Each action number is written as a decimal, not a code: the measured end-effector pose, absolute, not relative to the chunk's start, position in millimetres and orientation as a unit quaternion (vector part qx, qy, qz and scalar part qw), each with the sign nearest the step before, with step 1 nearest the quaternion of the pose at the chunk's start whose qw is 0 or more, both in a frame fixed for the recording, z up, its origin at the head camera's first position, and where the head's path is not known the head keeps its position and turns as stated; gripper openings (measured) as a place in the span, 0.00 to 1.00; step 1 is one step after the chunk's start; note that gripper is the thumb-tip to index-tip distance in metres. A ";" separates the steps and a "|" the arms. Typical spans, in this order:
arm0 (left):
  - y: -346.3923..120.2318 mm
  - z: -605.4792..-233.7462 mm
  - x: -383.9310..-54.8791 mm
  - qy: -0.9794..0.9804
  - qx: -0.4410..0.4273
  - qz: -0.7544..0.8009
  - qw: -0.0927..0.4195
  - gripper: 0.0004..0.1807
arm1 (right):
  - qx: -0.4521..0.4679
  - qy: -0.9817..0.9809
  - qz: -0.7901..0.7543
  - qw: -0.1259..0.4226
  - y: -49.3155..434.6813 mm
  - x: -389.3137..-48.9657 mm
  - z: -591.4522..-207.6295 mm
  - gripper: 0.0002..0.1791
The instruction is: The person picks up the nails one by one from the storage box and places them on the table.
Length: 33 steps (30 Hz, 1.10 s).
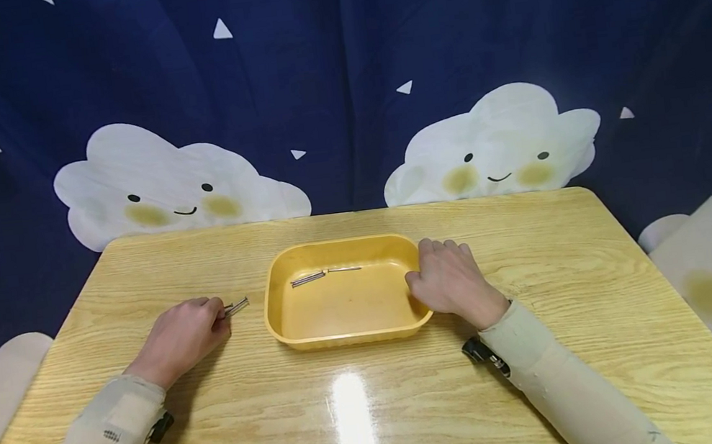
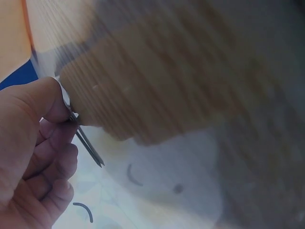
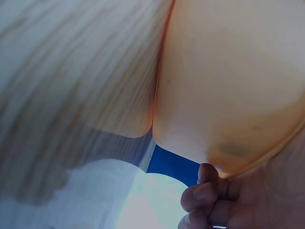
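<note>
A yellow plastic tray (image 1: 349,338) stands on the table, with a few thin metal nails (image 1: 307,280) lying on its floor toward the back left. Left of the tray, my left hand (image 1: 187,334) pinches a couple of nails (image 1: 237,306) between thumb and fingers. Their heads point toward the tray in the head view, while the left wrist view shows their pointed ends (image 2: 99,162) sticking out past the fingers. My right hand (image 1: 449,277) grips the tray's right rim, thumb on the inner side and fingers curled over the outside; the right wrist view shows the curled fingers (image 3: 205,191) beside the tray wall.
The wood-grain table (image 1: 253,421) has a glossy light reflection near its front middle. Behind it hangs a dark blue curtain (image 1: 340,72) printed with smiling clouds. A small black device (image 1: 486,354) sits at each wrist.
</note>
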<state>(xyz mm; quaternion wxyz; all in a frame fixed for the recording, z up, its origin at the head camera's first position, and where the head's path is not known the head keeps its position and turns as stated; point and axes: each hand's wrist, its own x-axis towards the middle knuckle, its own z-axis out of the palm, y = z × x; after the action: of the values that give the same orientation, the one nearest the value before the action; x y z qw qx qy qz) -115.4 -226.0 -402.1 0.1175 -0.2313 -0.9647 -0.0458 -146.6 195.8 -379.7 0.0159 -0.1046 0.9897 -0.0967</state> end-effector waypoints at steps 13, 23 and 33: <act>-227.3 -403.0 -117.7 -0.967 -0.222 -0.047 0.113 0.12 | -0.106 0.989 -0.100 0.012 195.9 -147.0 -379.2 0.12; -228.0 -404.1 -118.5 -0.965 -0.227 -0.050 0.121 0.12 | -0.104 0.989 -0.103 0.013 196.1 -147.3 -379.6 0.12; -231.0 -402.9 -117.1 -0.968 -0.218 -0.051 0.114 0.12 | -0.105 0.989 -0.102 0.013 196.0 -147.5 -380.0 0.12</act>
<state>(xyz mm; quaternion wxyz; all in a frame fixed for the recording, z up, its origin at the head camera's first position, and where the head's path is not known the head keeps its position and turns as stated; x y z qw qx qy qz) -117.1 -231.0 -402.9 0.1141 -0.2179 -0.9679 -0.0513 -147.5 196.0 -380.0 0.0127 -0.1049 0.9892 -0.1017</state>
